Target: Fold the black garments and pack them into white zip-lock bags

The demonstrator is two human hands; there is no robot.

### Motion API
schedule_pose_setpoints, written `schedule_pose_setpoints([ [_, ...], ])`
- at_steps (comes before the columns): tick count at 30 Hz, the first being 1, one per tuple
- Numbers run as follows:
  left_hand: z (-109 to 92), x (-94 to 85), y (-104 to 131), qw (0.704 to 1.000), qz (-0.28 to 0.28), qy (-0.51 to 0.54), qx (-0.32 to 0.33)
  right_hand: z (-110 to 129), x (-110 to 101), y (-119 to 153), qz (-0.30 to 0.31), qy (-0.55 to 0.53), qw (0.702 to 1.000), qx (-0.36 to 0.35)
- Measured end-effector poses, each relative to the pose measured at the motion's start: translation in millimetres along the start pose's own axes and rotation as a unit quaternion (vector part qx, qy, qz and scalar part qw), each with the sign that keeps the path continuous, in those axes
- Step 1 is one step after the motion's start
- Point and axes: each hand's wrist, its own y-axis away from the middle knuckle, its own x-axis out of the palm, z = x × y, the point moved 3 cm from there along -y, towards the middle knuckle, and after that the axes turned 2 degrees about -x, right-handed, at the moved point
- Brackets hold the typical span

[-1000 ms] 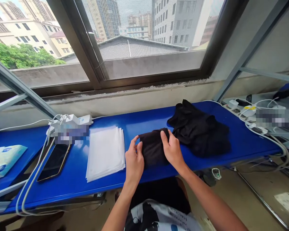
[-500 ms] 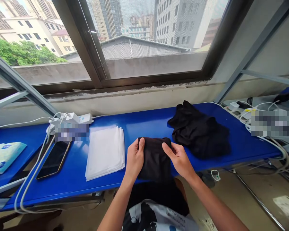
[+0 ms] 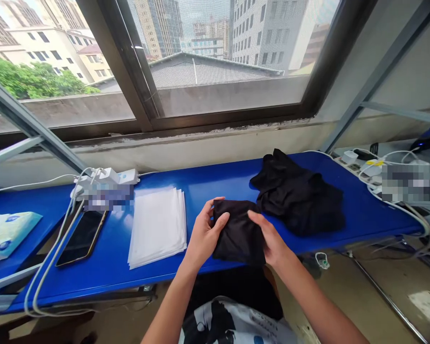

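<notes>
A folded black cloth [image 3: 238, 234] is held between both hands over the front edge of the blue table. My left hand [image 3: 206, 234] grips its left side, thumb on top and fingers behind. On its right side is my right hand [image 3: 272, 239], closed on the cloth with the thumb or a finger lying over the top face. To the right lies a crumpled heap of black fabric [image 3: 301, 200]. A stack of white translucent bags or sheets [image 3: 157, 228] rests on the table left of my hands.
The blue table [image 3: 208, 179] runs below a window. At the left are a phone [image 3: 82, 236], a power strip [image 3: 109, 177] with cables and a tissue pack [image 3: 10, 234]. Metal posts rise at both sides. More cables and plugs [image 3: 372, 167] lie at the far right.
The black cloth is now a more compact square, its lower edge raised. My left thumb has moved inward over it, and my right hand has shifted down along its right side.
</notes>
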Motion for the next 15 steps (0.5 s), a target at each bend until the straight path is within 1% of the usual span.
schedule_pose_setpoints([
  [2, -7.6, -2.7, -0.1, 0.999, 0.005, -0.04, 0.014, -0.1, -1.4, 1.7, -0.013, 0.002, 1.0, 0.004],
  [3, -11.2, -7.4, 0.6, 0.997, -0.008, -0.072, 0.025, 0.4, -3.4, 2.1, -0.03, 0.008, 1.0, -0.006],
  [4, -14.2, -15.3, 1.6, 0.991, -0.04, -0.119, 0.038, 1.4, -6.1, 2.3, -0.047, 0.018, 0.999, -0.021],
  [5, -16.4, -26.4, 2.9, 0.977, -0.093, -0.185, 0.049, 2.8, -9.4, 2.4, -0.059, 0.03, 0.997, -0.04],
  [6, -17.7, -40.3, 4.5, 0.948, -0.162, -0.267, 0.056, 4.6, -13.1, 2.6, -0.067, 0.045, 0.995, -0.063],
  [7, -18.0, -55.8, 6.2, 0.903, -0.234, -0.356, 0.056, 6.8, -16.8, 2.9, -0.07, 0.063, 0.992, -0.086],
  [8, -16.8, -71.4, 7.4, 0.85, -0.292, -0.435, 0.049, 8.9, -20.3, 3.4, -0.068, 0.078, 0.989, -0.105],
  [9, -13.7, -86.1, 7.1, 0.805, -0.322, -0.497, 0.037, 10.7, -23.7, 4.1, -0.065, 0.088, 0.987, -0.116],
  [10, -8.7, -99.4, 5.2, 0.78, -0.322, -0.535, 0.022, 12.0, -26.6, 4.9, -0.065, 0.092, 0.987, -0.118],
  [11, -2.6, -110.7, 2.3, 0.777, -0.301, -0.553, 0.007, 12.6, -29.1, 5.6, -0.066, 0.089, 0.988, -0.11],
  [13, 8.0, -125.9, -2.4, 0.8, -0.244, -0.548, -0.016, 13.0, -32.2, 6.8, -0.073, 0.074, 0.991, -0.084],
  [14, 10.4, -129.5, -2.8, 0.809, -0.226, -0.542, -0.024, 13.5, -32.9, 7.2, -0.075, 0.07, 0.992, -0.076],
  [15, 10.1, -130.8, -1.2, 0.81, -0.221, -0.542, -0.032, 14.6, -33.3, 7.5, -0.078, 0.072, 0.991, -0.076],
])
